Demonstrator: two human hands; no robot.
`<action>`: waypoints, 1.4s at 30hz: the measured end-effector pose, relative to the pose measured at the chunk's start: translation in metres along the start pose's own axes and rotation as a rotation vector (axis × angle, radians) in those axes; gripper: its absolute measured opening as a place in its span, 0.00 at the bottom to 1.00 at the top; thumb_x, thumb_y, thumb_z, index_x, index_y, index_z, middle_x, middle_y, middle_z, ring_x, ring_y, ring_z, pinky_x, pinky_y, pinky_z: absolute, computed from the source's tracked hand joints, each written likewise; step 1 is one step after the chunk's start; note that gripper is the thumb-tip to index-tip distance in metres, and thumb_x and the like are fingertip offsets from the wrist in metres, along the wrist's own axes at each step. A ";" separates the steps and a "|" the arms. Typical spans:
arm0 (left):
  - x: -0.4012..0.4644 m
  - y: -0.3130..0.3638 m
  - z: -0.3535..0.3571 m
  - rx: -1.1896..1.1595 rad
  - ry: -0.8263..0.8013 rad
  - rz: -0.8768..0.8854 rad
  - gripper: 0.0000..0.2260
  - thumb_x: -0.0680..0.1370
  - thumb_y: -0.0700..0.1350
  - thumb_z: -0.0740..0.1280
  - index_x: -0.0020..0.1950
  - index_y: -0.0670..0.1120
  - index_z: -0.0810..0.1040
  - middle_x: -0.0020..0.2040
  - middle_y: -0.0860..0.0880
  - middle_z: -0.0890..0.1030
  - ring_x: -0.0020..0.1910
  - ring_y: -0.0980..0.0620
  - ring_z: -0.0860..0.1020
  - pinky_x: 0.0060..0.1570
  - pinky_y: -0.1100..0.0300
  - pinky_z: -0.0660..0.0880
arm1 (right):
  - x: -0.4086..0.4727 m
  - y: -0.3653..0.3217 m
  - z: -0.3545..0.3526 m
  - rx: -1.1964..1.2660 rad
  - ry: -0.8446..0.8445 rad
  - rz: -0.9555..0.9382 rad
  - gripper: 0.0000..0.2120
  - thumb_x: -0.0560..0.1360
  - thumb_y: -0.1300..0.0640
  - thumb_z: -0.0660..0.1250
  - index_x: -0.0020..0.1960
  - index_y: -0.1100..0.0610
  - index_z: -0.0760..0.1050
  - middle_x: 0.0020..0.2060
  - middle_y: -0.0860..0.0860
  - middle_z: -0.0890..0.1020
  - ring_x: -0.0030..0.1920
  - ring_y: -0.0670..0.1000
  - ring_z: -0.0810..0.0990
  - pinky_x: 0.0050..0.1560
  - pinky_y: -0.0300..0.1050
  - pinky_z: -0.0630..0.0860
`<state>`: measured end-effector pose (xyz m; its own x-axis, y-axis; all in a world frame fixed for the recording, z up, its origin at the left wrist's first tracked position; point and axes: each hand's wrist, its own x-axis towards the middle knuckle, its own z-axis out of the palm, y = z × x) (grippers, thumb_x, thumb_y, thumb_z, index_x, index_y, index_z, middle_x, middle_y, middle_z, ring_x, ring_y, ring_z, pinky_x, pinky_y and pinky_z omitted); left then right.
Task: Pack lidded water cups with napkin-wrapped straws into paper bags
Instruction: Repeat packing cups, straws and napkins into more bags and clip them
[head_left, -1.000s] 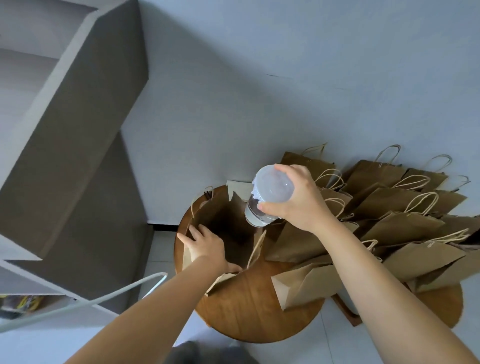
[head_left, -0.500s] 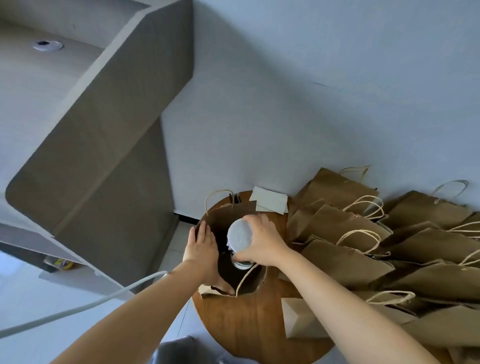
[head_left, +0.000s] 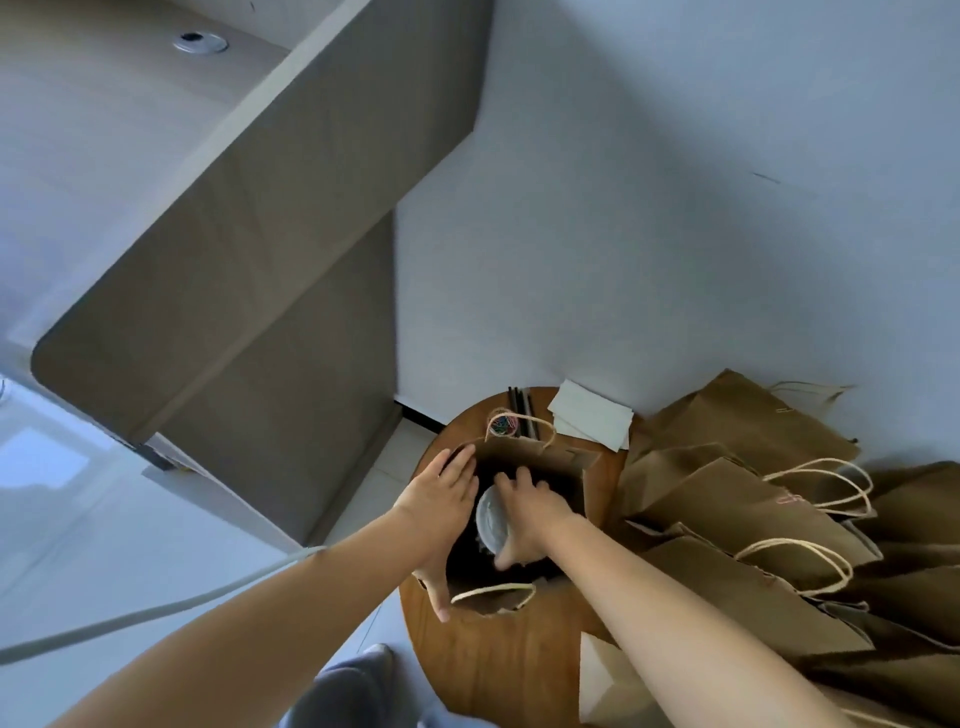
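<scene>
1. Key relation: lidded cup (head_left: 493, 519) sits inside the mouth of the open paper bag (head_left: 550, 462), directly under the right hand (head_left: 530, 514). Cup long axis approx. vertical, lid up, in line w/ the bag's depth, so the coming move is judged a straight drop or lowering to the bag floor.
2. Right grip: fingers and thumb curled round the cup from above/right, holding it; fingertips reach into the dark interior. Cup base hidden, so cannot tell if it rests on the bag bottom.
3. Left hand (head_left: 441, 514): fingers straight, pressed flat on the bag's left wall, thumb down along the near edge; holds the mouth open, grips nothing.
4. Nearer hand: right is on the cup; left is just beside it, w/ the bag wall between.
5. Surroundings: bag stands on the round wooden bench (head_left: 498, 660); napkins (head_left: 592, 421) and dark straws (head_left: 519, 405) lie behind it; spare bags (head_left: 753, 499) piled to the right.
6. Change vs. 0.5 s ago: cup is lower in the bag, lid now below the rim; left hand has flattened along the wall. Vs. 1.0 s ago: cup was held above the bag, tilted.
</scene>
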<state>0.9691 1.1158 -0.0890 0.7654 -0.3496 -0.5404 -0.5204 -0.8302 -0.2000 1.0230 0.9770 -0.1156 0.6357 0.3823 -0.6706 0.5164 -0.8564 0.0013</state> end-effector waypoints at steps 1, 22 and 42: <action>0.002 -0.002 0.002 0.001 -0.009 -0.002 0.60 0.62 0.76 0.64 0.77 0.38 0.45 0.78 0.39 0.46 0.76 0.37 0.37 0.71 0.44 0.33 | 0.008 -0.002 0.002 -0.019 -0.007 -0.006 0.50 0.66 0.44 0.74 0.75 0.54 0.46 0.71 0.60 0.57 0.68 0.64 0.65 0.66 0.55 0.68; 0.006 0.011 0.000 -0.170 -0.035 0.195 0.21 0.79 0.54 0.54 0.57 0.45 0.81 0.57 0.46 0.79 0.74 0.43 0.57 0.62 0.39 0.23 | 0.065 0.016 -0.010 0.023 0.025 0.047 0.49 0.64 0.41 0.74 0.74 0.52 0.47 0.69 0.59 0.58 0.67 0.64 0.66 0.65 0.57 0.68; 0.006 0.027 -0.019 -0.313 -0.113 0.254 0.11 0.80 0.41 0.59 0.46 0.38 0.79 0.38 0.44 0.77 0.38 0.48 0.76 0.60 0.50 0.74 | 0.063 0.026 0.031 -0.187 0.033 -0.021 0.42 0.73 0.51 0.69 0.76 0.54 0.46 0.72 0.61 0.55 0.69 0.65 0.61 0.66 0.59 0.63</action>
<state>0.9672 1.0833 -0.0823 0.5718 -0.5249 -0.6306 -0.5340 -0.8216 0.1996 1.0589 0.9683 -0.1808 0.6410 0.4130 -0.6469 0.6250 -0.7701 0.1277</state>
